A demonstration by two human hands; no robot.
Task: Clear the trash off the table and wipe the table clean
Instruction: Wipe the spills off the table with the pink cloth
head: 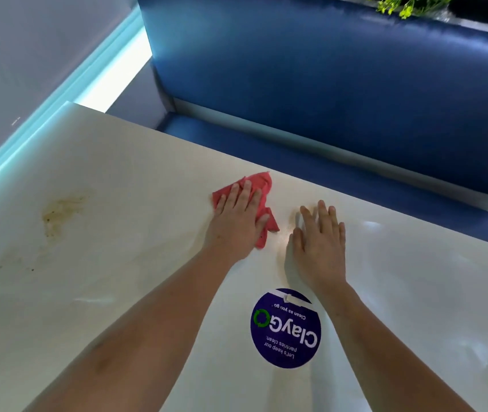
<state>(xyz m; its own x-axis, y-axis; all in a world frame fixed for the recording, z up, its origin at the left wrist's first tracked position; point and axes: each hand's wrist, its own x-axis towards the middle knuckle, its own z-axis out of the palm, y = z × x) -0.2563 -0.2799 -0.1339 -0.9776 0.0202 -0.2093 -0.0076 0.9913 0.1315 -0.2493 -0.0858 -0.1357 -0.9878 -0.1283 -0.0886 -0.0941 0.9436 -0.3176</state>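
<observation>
A white table [123, 292] fills the lower view. My left hand [236, 218] lies flat with straight fingers on a crumpled red cloth [262, 184], pressing it onto the tabletop near the far edge. My right hand [320, 245] rests flat on the bare table just to the right of the cloth, fingers spread and straight, holding nothing. A brownish-yellow stain [58, 214] marks the table at the left, with fainter specks [13, 264] below it. No loose trash shows on the table.
A round purple sticker [285, 328] sits on the table between my forearms. Beyond the far edge stands a blue padded bench [311, 84] with a green plant [406, 4] behind it. A wall with a lit cyan strip [43, 126] runs along the left.
</observation>
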